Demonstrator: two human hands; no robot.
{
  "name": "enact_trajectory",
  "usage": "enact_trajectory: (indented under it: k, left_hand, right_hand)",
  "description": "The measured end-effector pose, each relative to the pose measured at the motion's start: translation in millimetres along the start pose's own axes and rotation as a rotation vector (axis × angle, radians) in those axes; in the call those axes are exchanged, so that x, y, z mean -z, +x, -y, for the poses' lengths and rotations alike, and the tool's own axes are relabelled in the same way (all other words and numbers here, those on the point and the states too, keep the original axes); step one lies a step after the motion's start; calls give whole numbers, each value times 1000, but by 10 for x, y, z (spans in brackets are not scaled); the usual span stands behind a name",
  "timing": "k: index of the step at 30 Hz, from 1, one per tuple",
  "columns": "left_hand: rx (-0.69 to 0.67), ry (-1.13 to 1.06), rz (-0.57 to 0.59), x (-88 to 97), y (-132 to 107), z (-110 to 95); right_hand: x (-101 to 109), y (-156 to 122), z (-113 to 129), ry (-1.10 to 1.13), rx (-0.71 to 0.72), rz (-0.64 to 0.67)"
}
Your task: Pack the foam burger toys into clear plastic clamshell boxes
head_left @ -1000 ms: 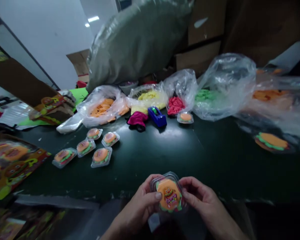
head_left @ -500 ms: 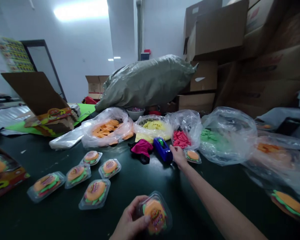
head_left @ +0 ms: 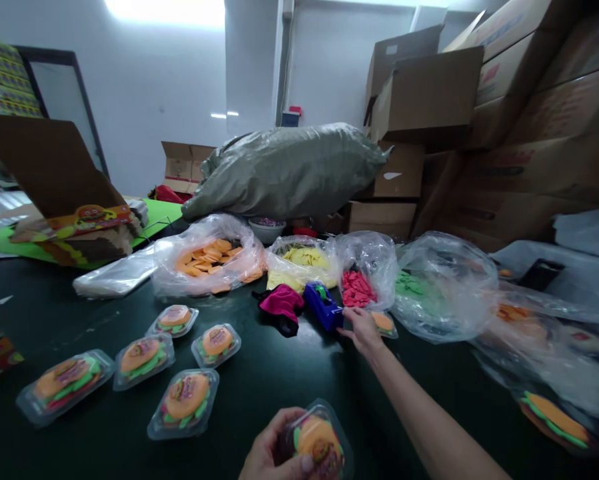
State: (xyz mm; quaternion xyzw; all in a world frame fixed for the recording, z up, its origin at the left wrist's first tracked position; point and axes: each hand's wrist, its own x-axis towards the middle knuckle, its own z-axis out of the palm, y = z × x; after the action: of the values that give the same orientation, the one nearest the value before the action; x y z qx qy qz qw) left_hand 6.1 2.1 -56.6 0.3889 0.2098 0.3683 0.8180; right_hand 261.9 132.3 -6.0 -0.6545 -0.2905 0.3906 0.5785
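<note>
In my left hand (head_left: 275, 450) is a clear plastic box with a burger-shaped sweet (head_left: 320, 443), gripped by its left side near the front edge of the view. My right hand (head_left: 363, 330) reaches forward to the cutter end of a blue tape dispenser (head_left: 323, 305), which holds a green-cored roll. Its thumb and fingers are bent together there; whatever they pinch is too small to make out. Just behind that wrist lies another boxed burger (head_left: 383, 323). A pink and black cloth item (head_left: 281, 307) sits left of the dispenser.
Several boxed burgers (head_left: 185, 403) lie on the dark table at left. Open plastic bags hold orange pieces (head_left: 209, 257), yellow pieces (head_left: 305, 257), red pieces (head_left: 358, 288) and green pieces (head_left: 413, 283). An unboxed burger (head_left: 554, 419) lies far right. Behind are a large sack (head_left: 294, 173) and stacked cartons (head_left: 424, 93).
My view has shifted a little. My right hand stays by the dispenser's cutter end, its fingers now slightly lower against it. The left hand still holds the boxed burger, now lower in view.
</note>
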Motion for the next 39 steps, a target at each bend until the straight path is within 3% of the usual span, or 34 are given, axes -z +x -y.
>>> enact_trajectory:
  k: [6, 14, 17, 23, 26, 29, 34, 39]
  left_hand:
    - [24, -43, -62, -22, 0, -36]
    - [32, -129, -274, -145, -48, -231]
    - [13, -167, -307, -219, -88, -323]
    - [-17, -181, -329, -426, -158, -274]
    - [-75, -151, -343, -587, -197, -224]
    - [-128, -100, -353, -720, -239, -206]
    - [-219, 73, -371, -818, -326, -188]
    - [-111, -143, -226, -916, -433, -129]
  right_hand:
    - [-5, -72, -268, 24, 40, -10]
    - [-48, -55, -177, -36, -10, -38]
    - [51, -379, -173, 7, -12, 32]
    - [491, -1712, -319, 116, 49, 392]
    - [558, -2100, -379, 59, 112, 507]
    - [547, -2173, -376, -25, 145, 531]
    - [562, -2145, -305, -17, 71, 544]
    - [631, -2212, -399, 215, -24, 687]
